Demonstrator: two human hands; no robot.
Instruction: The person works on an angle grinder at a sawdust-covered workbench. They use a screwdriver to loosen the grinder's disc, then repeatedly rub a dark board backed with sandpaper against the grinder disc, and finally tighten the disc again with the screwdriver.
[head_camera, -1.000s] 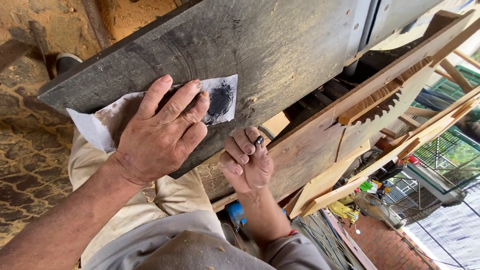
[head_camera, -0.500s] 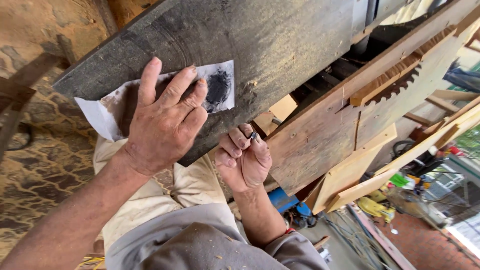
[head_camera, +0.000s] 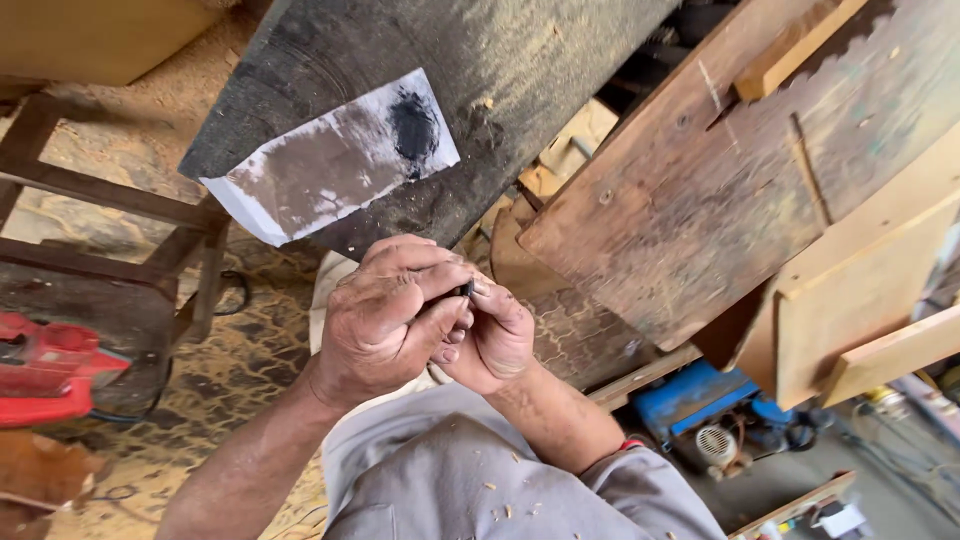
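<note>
i saw both hands meet just below the dark board's (head_camera: 520, 60) lower edge, left hand (head_camera: 385, 320) and right hand (head_camera: 495, 340) pinched shut on one small dark piece (head_camera: 463, 291) (long axis hidden), smudged paper (head_camera: 335, 160) lying just above.

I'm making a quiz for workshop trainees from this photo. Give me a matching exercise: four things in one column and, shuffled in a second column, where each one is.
Things:
1. small dark piece
2. stained paper
3. red power tool
4. blue machine

Places:
A. lying on the dark board
B. at the left edge, by the metal stand
C. pinched between the left hand and the right hand
D. low down, under the wooden planks

Pairs: 1-C, 2-A, 3-B, 4-D
</note>
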